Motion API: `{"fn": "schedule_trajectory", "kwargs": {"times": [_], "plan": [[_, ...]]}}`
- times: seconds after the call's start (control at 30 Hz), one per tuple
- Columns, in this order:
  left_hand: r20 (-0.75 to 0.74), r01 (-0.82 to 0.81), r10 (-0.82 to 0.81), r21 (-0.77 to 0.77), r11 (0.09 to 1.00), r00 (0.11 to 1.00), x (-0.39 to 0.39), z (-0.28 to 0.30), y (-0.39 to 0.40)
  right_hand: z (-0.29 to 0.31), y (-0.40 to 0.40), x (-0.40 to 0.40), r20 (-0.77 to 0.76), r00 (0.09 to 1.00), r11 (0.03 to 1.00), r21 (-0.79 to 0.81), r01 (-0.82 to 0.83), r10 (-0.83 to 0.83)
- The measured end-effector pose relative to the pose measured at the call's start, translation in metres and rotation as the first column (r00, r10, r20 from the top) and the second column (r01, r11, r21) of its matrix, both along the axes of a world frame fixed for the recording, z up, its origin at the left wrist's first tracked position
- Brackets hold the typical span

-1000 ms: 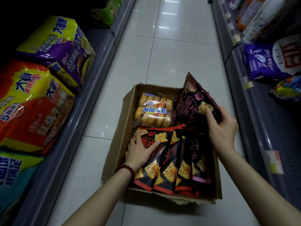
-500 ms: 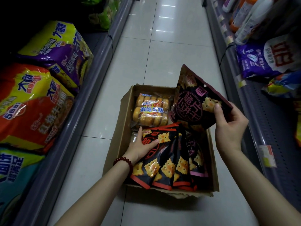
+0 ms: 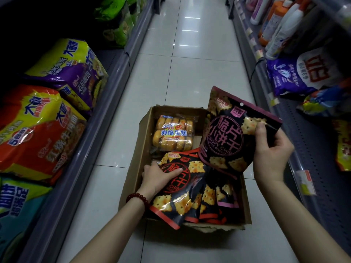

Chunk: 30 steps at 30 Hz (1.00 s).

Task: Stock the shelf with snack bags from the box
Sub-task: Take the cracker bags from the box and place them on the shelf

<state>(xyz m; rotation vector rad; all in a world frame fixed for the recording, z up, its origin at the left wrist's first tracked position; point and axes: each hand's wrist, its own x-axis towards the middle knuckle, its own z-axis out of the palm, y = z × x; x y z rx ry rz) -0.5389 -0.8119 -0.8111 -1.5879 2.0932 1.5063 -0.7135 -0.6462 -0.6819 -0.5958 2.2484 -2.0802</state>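
A cardboard box point(image 3: 133, 171) sits on the aisle floor between two shelves. My right hand point(image 3: 271, 150) grips a black and pink cracker bag point(image 3: 226, 135) by its right edge, held above the box's right side. My left hand point(image 3: 157, 177) closes on the upper left of a black and red cracker bag point(image 3: 182, 196) that lies on top of several more bags point(image 3: 216, 198) in the box. A clear pack of sponge cakes point(image 3: 173, 132) lies at the far end of the box.
The left shelf point(image 3: 91, 141) carries big noodle multipacks in red point(image 3: 38, 133) and purple-yellow point(image 3: 70, 73). The right shelf point(image 3: 303, 149) holds a purple bag point(image 3: 296, 74) and bottles point(image 3: 275, 21) above. White floor tiles point(image 3: 182, 73) stretch ahead.
My right hand has lifted the black and pink bag out of the box and up to the right. My left hand stays on the red-trimmed bag, its fingers curling round it.
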Motion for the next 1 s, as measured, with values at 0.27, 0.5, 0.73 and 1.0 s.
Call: {"fn": "schedule_trajectory", "kwargs": {"times": [0.27, 0.5, 0.73, 1.0], "plan": [[-0.197, 0.007, 0.0, 0.037, 0.999, 0.98, 0.0, 0.033, -0.007, -0.023, 0.006, 0.013, 0.104, 0.986, 0.986, 0.086, -0.142, 0.133], [-0.252, 0.084, -0.052, 0.117, 0.99, 0.966, 0.004, 0.048, -0.023, -0.028, 0.006, 0.009, 0.189, 0.967, 0.977, 0.095, -0.192, 0.172], [-0.269, -0.013, 0.096, 0.295, 0.955, 0.958, 0.005, 0.081, -0.034, 0.01, -0.004, -0.005, 0.211, 0.961, 0.983, -0.063, -0.169, 0.179], [-0.378, -0.371, 0.475, 0.316, 0.873, 0.795, 0.02, 0.182, -0.037, 0.114, -0.013, 0.0, 0.374, 0.884, 0.96, -0.109, -0.259, 0.281]]}}
